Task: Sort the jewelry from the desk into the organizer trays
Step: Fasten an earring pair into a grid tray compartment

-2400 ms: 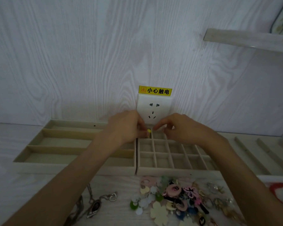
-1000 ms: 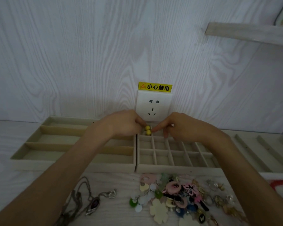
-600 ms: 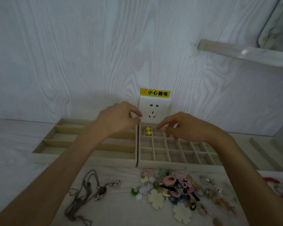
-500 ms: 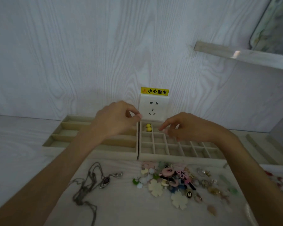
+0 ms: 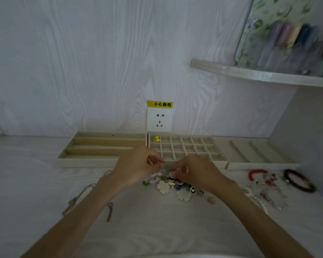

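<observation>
Left hand (image 5: 138, 165) and right hand (image 5: 196, 173) lowered together over the pile of small jewelry (image 5: 172, 185) on the desk (image 5: 157, 229), fingertips nearly meeting at the pile's far edge. Fingers of both hands curled downward and blurred; cannot tell whether either pinches a piece or merely touches the heap. Just nearer than the fingertips: two cream flower-shaped pieces (image 5: 163, 186), a green bead (image 5: 145, 183) by the left thumb side, a black round charm (image 5: 192, 190) under the right wrist.

Directly beyond the fingertips: grid organizer tray (image 5: 215, 148) with many small square cells. In its far-left corner cell, well beyond the left fingers, two yellow beads (image 5: 157, 139) lying together. Beyond and left of the left hand: long-slot organizer tray (image 5: 93, 146), touching the grid tray side by side. Right of the right hand: ridged tray (image 5: 257, 155), abutting the grid tray.

Left of the left forearm: necklace chain (image 5: 86, 198), loosely strewn on the desk. Right of the right wrist: red bracelet (image 5: 255, 174), dark red beaded bracelet (image 5: 298, 180) and a pale beaded strand (image 5: 268, 200), well apart from the fingers.

On the wall beyond the trays: white socket (image 5: 159, 120) with yellow warning label (image 5: 160, 104); upper right, shelf (image 5: 259, 75) bearing blurred items.
</observation>
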`<state>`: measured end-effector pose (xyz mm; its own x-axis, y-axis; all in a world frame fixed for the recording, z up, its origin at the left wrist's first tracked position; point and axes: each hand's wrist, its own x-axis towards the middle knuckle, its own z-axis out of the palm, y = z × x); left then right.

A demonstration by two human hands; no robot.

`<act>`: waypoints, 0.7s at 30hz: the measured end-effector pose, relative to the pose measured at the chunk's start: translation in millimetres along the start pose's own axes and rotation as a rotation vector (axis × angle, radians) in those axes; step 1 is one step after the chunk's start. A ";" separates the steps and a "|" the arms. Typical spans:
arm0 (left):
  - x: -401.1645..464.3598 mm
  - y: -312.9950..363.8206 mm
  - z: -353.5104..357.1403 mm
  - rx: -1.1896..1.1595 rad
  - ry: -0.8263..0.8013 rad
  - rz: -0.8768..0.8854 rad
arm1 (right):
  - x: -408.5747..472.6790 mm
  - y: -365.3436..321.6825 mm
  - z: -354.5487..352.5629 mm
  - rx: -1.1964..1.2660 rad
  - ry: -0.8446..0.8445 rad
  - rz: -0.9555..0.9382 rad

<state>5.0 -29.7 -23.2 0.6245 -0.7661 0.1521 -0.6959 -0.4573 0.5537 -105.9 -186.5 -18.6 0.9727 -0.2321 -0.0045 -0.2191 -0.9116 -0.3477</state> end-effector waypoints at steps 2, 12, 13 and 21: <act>-0.5 3.7 5.7 0.041 -0.032 -0.005 | 0.5 0.5 1.2 0.006 -0.025 -0.011; 3.9 2.3 -3.3 -0.145 -0.133 -0.049 | 8.5 2.2 -16.5 0.248 -0.003 -0.004; 5.0 3.8 -7.9 -0.195 -0.140 -0.057 | 9.7 1.7 -22.8 0.300 -0.010 -0.003; 23.2 11.7 -37.1 -0.526 -0.201 -0.137 | 37.6 -6.6 -59.3 0.629 -0.213 0.076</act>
<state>24.5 -36.1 17.2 0.5815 -0.8096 -0.0797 -0.3115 -0.3122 0.8975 -72.4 -209.4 39.2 0.9643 -0.1569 -0.2133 -0.2641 -0.5090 -0.8193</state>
